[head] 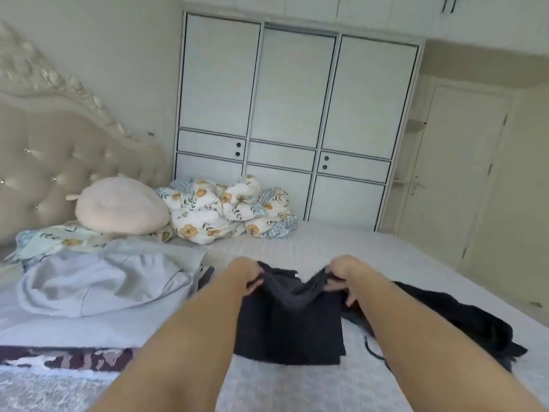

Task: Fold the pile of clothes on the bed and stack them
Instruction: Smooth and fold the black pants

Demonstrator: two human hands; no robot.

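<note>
dark garment (289, 328): it's a charcoal, soft knit-looking piece, lying near the front edge of the bed (371, 257), roughly mid-width. The lower part already sits as a flat squarish panel, the top edge is bunched up and lifted.

left hand (248, 273): fingers curled round the top left corner of the dark garment, pinching the cloth.

right hand (341, 278): same deal on the top right corner, thumb and fingers closed on a fold of fabric.

what could go wrong: the middle of the top edge sags between the two grips, so I reckon the fold could land crooked or with a trapped wrinkle if the hands don't pull it taut first. Floppy fabric, so the flat panel underneath may also drag and lose its square shape.

black clothes (463, 319): crumpled heap just to the right, touching or maybe overlapping the dark garment, can't tell which. A thin cord trails from it toward the front edge, and it looks like it could snag or get folded in.

grey hoodie (98, 286): pale, thick, puffy-looking, slumped on the left side of the bed, unfolded.

patterned cloth (65, 359): maroon and white strip at the front left edge.

floral duvet (225, 209): rumpled lump at the far edge.

round cushion (121, 205): smooth, pinkish, by the tufted headboard (53, 162).
</note>
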